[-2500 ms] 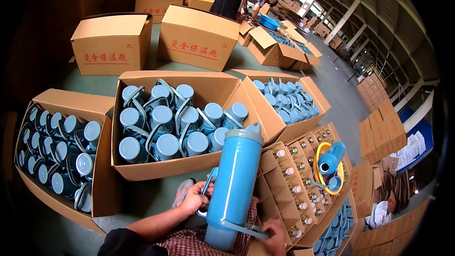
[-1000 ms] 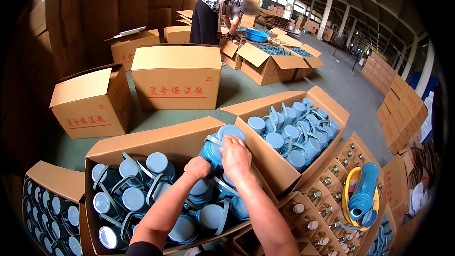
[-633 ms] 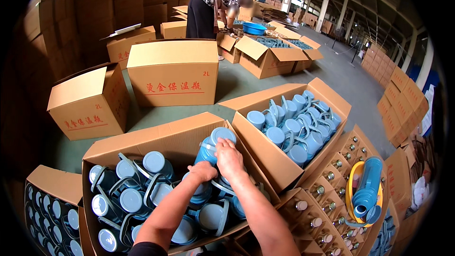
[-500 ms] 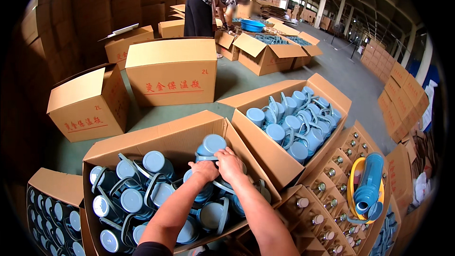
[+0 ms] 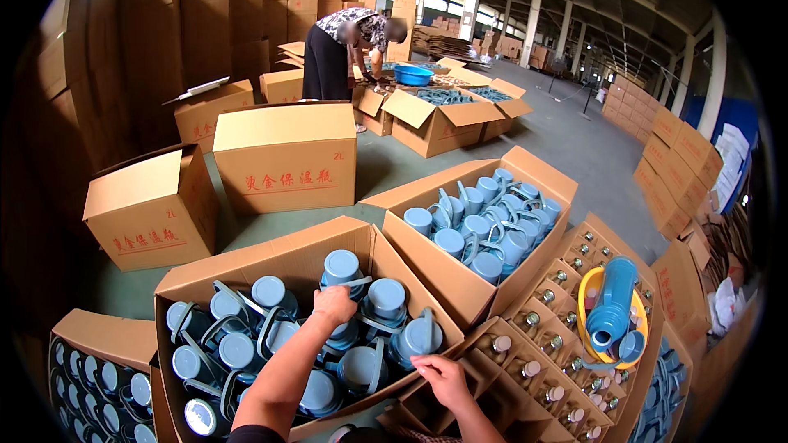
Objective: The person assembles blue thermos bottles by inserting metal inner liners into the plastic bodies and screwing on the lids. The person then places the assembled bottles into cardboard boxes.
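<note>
An open carton (image 5: 246, 254) in front of me holds blue-grey thermos flasks with looped handles. My left hand (image 5: 335, 305) is closed at the handle of a thermos flask (image 5: 341, 266) near the carton's far side; its fingertips are partly hidden. Just right of it stands another thermos flask (image 5: 387, 299). My right hand (image 5: 443, 379) is lower, by the carton's right edge, beside a thermos flask (image 5: 415, 340). Its fingers are loosely bent and apart, with nothing seen in them.
A second carton of flasks (image 5: 538, 272) stands ahead right. A divided carton (image 5: 538, 336) holds silvery bottles; a yellow basin (image 5: 584, 299) with a blue flask body rests on it. Dark flasks (image 5: 90, 394) fill a carton at left. A person (image 5: 328, 57) bends over boxes behind.
My right hand has left the far flask and moved down and toward me. My left hand stays by that flask, which sits upright in the carton. The whole view has shifted slightly.
</note>
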`<state>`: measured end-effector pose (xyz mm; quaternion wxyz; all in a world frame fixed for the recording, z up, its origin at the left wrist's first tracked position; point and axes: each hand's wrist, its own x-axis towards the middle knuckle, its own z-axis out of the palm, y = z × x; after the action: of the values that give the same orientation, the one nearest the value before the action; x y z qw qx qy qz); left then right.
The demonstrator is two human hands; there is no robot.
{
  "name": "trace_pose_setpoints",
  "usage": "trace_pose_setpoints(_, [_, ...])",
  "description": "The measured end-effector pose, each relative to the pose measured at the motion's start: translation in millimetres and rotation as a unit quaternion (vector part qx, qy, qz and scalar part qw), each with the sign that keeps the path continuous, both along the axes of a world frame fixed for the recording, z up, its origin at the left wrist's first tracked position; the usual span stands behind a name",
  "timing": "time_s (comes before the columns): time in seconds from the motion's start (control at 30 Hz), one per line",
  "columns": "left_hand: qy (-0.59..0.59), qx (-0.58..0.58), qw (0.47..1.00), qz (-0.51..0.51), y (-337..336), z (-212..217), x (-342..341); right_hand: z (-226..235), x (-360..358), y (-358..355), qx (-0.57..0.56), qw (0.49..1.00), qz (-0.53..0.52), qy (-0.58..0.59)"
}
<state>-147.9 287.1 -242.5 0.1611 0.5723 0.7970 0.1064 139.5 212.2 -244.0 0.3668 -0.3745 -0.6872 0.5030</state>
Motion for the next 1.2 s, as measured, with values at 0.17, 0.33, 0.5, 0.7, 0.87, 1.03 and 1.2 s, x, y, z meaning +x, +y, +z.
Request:
trace_pose_setpoints(0.17, [-0.010,0.051,0.997,-0.061,-47,26,39,26,19,-64,-0.032,0.995,-0.070,0.061])
trace_pose_setpoints(0.33, [-0.041,0.199,0.943,-0.263,-105,12,140,95,-18,-116,0.138,0.985,0.012,0.105])
trace_pose_setpoints(0.5, [-0.102,0.100,0.904,-0.403,-190,12,254,133,-85,-181,0.215,0.929,0.279,0.117])
trace_pose_setpoints(0.7, [-0.099,0.087,0.847,-0.516,-263,2,322,70,-69,-253,-0.036,0.892,0.447,-0.065])
trace_pose_setpoints(0.87, [-0.060,0.060,0.845,-0.528,-254,-8,330,98,-38,-247,0.025,0.945,0.324,-0.019])
trace_pose_setpoints(1.03, [-0.080,0.115,0.854,-0.501,-267,5,327,84,-50,-274,0.067,0.931,0.349,0.085])
trace_pose_setpoints(1.2, [-0.059,0.104,0.852,-0.510,-274,11,343,71,-65,-270,0.097,0.913,0.391,0.064])
